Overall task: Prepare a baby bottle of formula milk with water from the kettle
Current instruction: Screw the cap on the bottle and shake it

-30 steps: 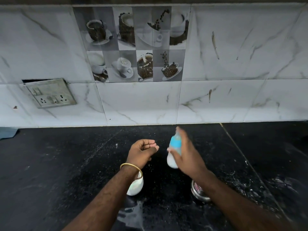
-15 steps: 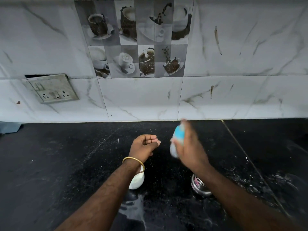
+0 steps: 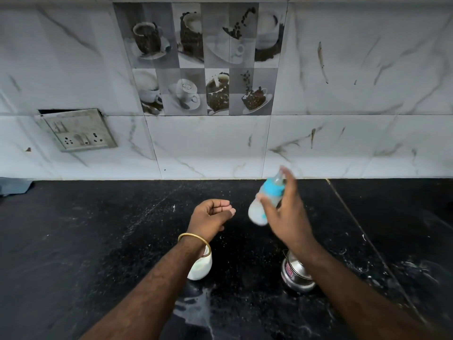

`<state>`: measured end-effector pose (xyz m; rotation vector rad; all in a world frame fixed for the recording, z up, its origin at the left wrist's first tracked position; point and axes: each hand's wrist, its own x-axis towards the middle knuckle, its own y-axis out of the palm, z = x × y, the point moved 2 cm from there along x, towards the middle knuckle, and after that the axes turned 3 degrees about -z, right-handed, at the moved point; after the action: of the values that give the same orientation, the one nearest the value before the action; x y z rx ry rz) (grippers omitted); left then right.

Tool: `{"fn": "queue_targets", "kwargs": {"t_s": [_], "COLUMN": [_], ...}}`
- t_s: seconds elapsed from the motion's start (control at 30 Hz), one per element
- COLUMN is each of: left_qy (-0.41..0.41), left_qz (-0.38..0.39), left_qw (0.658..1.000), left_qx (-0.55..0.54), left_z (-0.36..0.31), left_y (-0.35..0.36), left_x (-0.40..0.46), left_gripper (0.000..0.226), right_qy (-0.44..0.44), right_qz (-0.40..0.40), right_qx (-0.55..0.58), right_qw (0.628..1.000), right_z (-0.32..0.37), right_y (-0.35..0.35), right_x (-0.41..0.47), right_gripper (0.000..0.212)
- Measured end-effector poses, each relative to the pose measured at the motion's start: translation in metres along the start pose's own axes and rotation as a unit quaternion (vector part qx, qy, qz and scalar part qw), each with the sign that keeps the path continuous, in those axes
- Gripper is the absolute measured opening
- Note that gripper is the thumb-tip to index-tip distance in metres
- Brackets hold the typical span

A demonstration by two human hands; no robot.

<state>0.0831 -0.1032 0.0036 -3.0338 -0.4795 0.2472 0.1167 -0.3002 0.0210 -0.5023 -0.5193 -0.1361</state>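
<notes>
Head view — Q: Why is the baby bottle point(image 3: 266, 202) tilted above the black countertop point(image 3: 85, 241)?
A: Probably mixing; right hand point(image 3: 289, 217) clasps it, left hand point(image 3: 210, 215) loosely curled, empty.

Your right hand point(image 3: 288, 214) grips a baby bottle point(image 3: 266, 201) above the black counter point(image 3: 98, 241), tilted so its blue collar and teat point up and away toward the marble-tiled wall point(image 3: 355, 82). The bottle is blurred, its milky body low and to the left. Your left hand point(image 3: 209, 215) hovers just beside it, palm up, fingers loosely curled, holding nothing, a gold bangle point(image 3: 195, 239) on the wrist. Under that forearm stands a white cup point(image 3: 199, 268); under your right forearm, a steel container point(image 3: 295, 274). A switch plate point(image 3: 78, 130) hangs askew on the wall.
</notes>
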Motion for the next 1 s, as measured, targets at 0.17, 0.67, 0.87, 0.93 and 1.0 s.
{"fn": "queue_targets", "kwargs": {"t_s": [0.17,0.67,0.87,0.93,1.0], "left_qy": [-0.004,0.01,0.003,0.004,0.009], "left_qz": [-0.001,0.004,-0.002,0.002,-0.001], "left_qw": [1.0,1.0,1.0,1.0,1.0], "left_qx": [-0.005,-0.001,-0.006,-0.008,-0.012], "left_z": [0.002,-0.005,0.0,-0.002,-0.005], "left_y": [0.004,0.003,0.002,0.003,0.002], "left_x": [0.001,0.004,0.001,0.002,0.006], "left_gripper": [0.022,0.022,0.021,0.021,0.022], "right_qy": [-0.04,0.008,0.006,0.007,0.048], "right_qz": [0.146,-0.017,0.303,0.26,0.159], "right_qx": [-0.103,0.012,-0.161,-0.103,0.044], "right_qw": [0.983,1.0,0.939,0.96,0.985], "right_z": [-0.01,-0.011,-0.03,-0.034,-0.022], "right_y": [0.019,0.001,0.027,0.022,0.016], "right_x": [-0.018,0.008,-0.032,-0.028,-0.01], "right_gripper": [0.082,0.078,0.081,0.078,0.073]}}
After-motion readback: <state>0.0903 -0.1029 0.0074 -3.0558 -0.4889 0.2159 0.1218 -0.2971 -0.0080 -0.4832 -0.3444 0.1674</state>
